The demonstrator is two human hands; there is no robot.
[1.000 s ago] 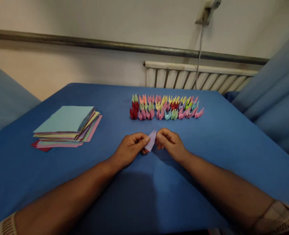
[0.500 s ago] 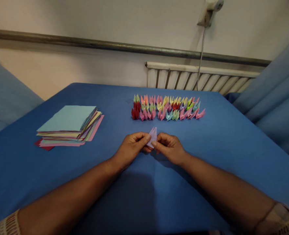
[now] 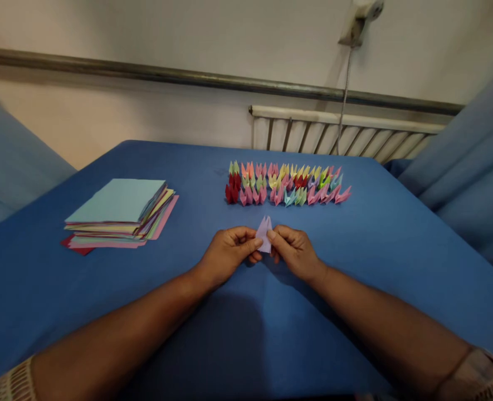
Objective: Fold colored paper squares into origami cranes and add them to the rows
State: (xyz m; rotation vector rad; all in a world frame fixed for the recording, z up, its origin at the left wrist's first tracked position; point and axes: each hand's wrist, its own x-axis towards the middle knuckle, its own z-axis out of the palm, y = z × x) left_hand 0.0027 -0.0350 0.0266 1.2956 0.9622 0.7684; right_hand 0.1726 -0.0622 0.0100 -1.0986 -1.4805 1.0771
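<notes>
The paper [image 3: 265, 229] is partly hidden behind the fingertips of the left hand [image 3: 229, 253] and right hand [image 3: 297, 253]. At 12 o'clock the folded pieces [image 3: 286, 186] are too small to count. At 10 o'clock the stack [image 3: 118, 214] shows only the edges of its lower sheets. The wall box [image 3: 361, 16] at 1 o'clock is cropped.

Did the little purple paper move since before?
Yes. The purple paper has tipped from slanted to upright and edged slightly toward the rows of folded pieces.

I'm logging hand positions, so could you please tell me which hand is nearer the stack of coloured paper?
Left. The left hand is to the right of the stack of coloured paper; the right hand lies farther right. Both pinch the lilac folded piece.
</notes>
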